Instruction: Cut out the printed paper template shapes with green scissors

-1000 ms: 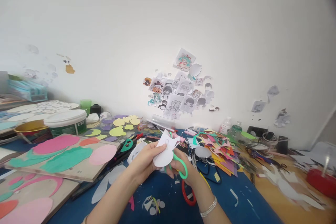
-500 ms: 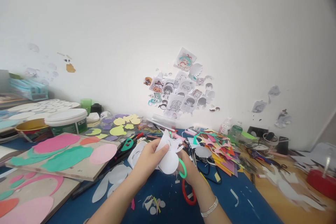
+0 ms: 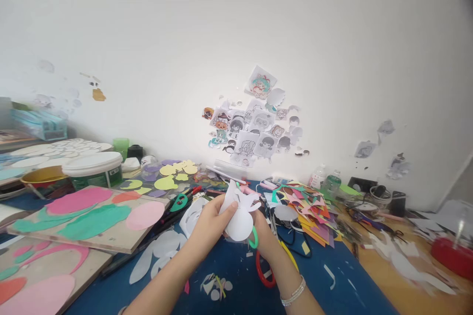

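Note:
A white paper cutout [image 3: 240, 224] with a rounded lower part and pointed upper pieces is pinched in my left hand [image 3: 218, 219], thumb on top. My right hand [image 3: 262, 229] is closed around scissors with a green handle [image 3: 253, 238], held behind the paper's right side. The paper hides the blades and some of my right fingers. A red ring-shaped handle [image 3: 266, 275] lies on the blue mat just below my right hand. Small paper scraps [image 3: 216, 286] lie nearer the front.
Pink and green shapes lie on boards [image 3: 136, 243] at left, near a white-lidded tub [image 3: 92, 163]. Coloured paper offcuts [image 3: 314, 214] are heaped right of my hands. White cutouts [image 3: 166, 248] lie left of them. Drawings [image 3: 266, 145] hang on the wall.
The white cutout has tilted slightly and risen a little. The green handle has moved slightly left and now shows less below my right hand.

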The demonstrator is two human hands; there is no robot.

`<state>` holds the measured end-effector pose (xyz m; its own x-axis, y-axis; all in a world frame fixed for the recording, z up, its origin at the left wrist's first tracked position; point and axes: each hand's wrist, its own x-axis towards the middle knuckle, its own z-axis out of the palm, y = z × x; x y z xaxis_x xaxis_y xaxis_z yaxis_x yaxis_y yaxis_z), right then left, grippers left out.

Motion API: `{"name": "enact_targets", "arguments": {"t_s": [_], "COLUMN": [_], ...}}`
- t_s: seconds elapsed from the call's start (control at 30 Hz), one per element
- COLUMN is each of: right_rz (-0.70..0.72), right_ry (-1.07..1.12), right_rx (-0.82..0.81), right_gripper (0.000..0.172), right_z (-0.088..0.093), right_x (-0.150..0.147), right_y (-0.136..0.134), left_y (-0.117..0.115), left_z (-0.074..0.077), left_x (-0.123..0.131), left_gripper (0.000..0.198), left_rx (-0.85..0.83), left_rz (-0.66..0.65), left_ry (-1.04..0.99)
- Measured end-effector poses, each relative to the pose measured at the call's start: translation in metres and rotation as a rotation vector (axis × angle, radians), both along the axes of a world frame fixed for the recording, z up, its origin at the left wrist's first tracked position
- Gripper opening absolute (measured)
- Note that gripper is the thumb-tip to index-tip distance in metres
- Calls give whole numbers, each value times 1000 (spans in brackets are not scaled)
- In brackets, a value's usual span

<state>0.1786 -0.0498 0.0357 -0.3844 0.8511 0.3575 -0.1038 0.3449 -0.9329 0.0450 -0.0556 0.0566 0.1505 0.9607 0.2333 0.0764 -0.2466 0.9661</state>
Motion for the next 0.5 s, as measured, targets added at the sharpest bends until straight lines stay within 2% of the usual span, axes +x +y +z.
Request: {"name": "enact_targets", "arguments": {"t_s": [0.3, 0.5], "right_rz": [-90, -83], "right_ry": [-30, 14], "right_rx": [66, 75], "right_gripper": [49, 48], "right_z": [-9, -10], "right_x": [0, 1], "right_y": [11, 12], "left_y": [3, 1], "left_z": [-2, 0], "left_x": [1, -1], "left_gripper": [44, 43], "left_rx": [-8, -34], "left_rz": [-4, -34], "left_ry": [13, -4]}}
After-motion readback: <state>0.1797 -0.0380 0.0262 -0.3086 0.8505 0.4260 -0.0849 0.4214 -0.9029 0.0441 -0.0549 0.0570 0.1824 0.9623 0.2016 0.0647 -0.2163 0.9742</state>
